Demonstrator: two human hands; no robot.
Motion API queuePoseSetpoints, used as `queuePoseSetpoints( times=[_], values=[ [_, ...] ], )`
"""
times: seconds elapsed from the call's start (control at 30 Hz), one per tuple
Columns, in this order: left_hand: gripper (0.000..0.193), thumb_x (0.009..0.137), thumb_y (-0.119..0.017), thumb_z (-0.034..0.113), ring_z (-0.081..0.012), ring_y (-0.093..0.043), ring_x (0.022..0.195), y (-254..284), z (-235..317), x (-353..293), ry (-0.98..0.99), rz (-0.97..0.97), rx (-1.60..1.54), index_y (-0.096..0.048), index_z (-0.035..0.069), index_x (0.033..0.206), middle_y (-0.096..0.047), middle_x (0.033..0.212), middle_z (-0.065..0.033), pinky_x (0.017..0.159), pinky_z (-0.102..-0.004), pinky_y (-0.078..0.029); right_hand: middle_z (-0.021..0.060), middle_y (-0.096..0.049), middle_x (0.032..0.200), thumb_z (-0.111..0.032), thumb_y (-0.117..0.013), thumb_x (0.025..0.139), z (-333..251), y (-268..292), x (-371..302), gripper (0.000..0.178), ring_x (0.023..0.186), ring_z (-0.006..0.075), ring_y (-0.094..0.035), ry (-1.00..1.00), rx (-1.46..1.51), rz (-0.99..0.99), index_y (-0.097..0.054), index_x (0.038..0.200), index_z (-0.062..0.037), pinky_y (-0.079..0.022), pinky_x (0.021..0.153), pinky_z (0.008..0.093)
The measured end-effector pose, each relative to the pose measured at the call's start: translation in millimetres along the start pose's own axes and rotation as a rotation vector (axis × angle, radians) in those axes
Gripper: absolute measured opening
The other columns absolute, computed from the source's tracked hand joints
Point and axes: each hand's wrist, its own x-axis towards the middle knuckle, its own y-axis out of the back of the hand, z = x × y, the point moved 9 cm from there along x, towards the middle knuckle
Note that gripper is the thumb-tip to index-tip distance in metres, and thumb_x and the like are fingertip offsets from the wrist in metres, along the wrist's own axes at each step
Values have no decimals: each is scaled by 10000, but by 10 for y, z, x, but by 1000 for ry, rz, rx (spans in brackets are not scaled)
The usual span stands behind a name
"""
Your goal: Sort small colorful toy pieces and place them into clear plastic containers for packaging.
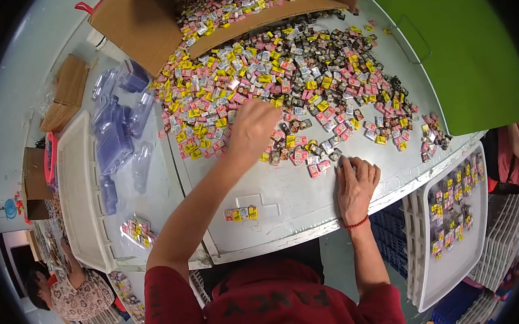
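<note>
My left hand (253, 130) reaches over the near part of a wide heap of tiny printed boxes (225, 87), coloured pink, yellow, black and white. Its fingers are curled closed, and what they hold, if anything, is hidden. My right hand (356, 189) rests on the table to the right, fingers bent in, their tips close to a tiny black box (336, 154) at the heap's edge. Whether it holds anything is hidden. Between my forearms lies a clear plastic blister tray (271, 210) with a short row of tiny boxes (240, 213) in it.
A tipped cardboard carton (138, 33) stands behind the heap. Clear plastic blisters (114, 138), a small filled pack (138, 230) and a white crate (74, 191) are at left. A white tray of filled packs (453, 227) stands right, below the table. Another person (80, 292) works far left.
</note>
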Motion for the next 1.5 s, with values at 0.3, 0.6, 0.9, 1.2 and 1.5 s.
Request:
queuePoseSetpoints(
  times=[0.3,0.6,0.9,1.2,1.5],
  values=[
    [137,752,-654,31,-256,-568,938,120,-544,-109,92,48,164,-644,28,889,-616,952,-79,834,-360,-469,135,-560,1000,-11,-633,816,72,-18,25,282,970,292,-520,-62,43,-18,-626,1097,-29,-338,965,453],
    [229,777,-702,110,-249,-570,945,33,-469,-102,211,-145,-19,-655,30,986,-619,956,-87,834,-361,-466,114,-562,979,-20,-634,827,104,-31,-20,294,950,268,-533,-82,-10,-12,-630,1120,-50,-315,986,460],
    [146,759,-676,71,-293,-577,898,-57,-373,-54,107,-189,-178,-584,7,853,-598,960,-106,778,-392,-491,124,-573,1022,-48,-624,851,162,-34,-167,300,1011,271,-540,-108,-37,-104,-632,1150,-63,-293,1027,481],
    [134,789,-630,97,-325,-606,814,-205,-432,154,-3,-216,-114,-602,49,911,-618,854,-113,711,-434,-499,86,-587,1040,-132,-599,904,160,-88,-145,295,981,241,-561,35,-161,-32,-624,1198,-145,-316,995,462],
    [199,781,-655,145,-283,-601,900,583,40,-410,278,-100,-279,-646,117,978,-625,911,-84,767,-385,-491,89,-625,1046,-95,-669,835,-427,-59,-369,316,1031,262,-576,152,222,-107,-619,1147,-90,-314,1040,488]
  ],
)
